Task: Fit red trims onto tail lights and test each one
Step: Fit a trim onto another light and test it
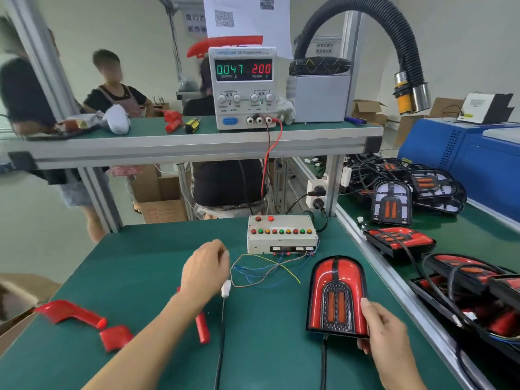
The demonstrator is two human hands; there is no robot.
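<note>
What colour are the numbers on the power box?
On the power supply, left numbers are green, right ones red, seen in the head view.

Bright, even light is filling the room, shadows staying faint; wide-angle bending is curving the edges, and motion blur is softening the left side.

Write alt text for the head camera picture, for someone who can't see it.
A person's right hand holds a red tail light on a green bench, while the left hand holds a white plug wired to a button box.
</note>
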